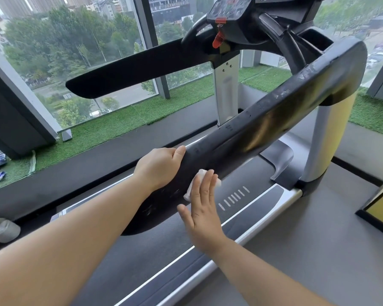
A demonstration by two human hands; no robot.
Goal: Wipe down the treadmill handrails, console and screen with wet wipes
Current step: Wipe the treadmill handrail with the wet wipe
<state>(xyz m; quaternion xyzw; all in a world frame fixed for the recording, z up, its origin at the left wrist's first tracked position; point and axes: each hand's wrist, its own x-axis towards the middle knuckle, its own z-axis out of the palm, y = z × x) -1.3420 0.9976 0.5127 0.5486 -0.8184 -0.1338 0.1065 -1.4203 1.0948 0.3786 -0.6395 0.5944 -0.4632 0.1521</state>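
Both hands sit low in the middle of the frame, on the near handrail (274, 122). My left hand (159, 166) grips its upper edge, fingers curled over the top, steadying me. Just right of it the wet wipe (202, 173) is bunched against the rail's side face. My right hand (205, 208) presses it there with straight, slightly spread fingers; nothing pinches it.

That is my main worry. If I ease off or sweep too fast, the wipe could slide out and drop onto the foot rail (252, 195) below and pick up grit. A flat hand may also miss the rail's rounded underside.

At the top of the frame, a red safety clip (217, 39) dangles under the console (228, 9), and I could snag it when I wipe there. Further right, the handrail looks glossy and streaked, so a damp grip might slip.
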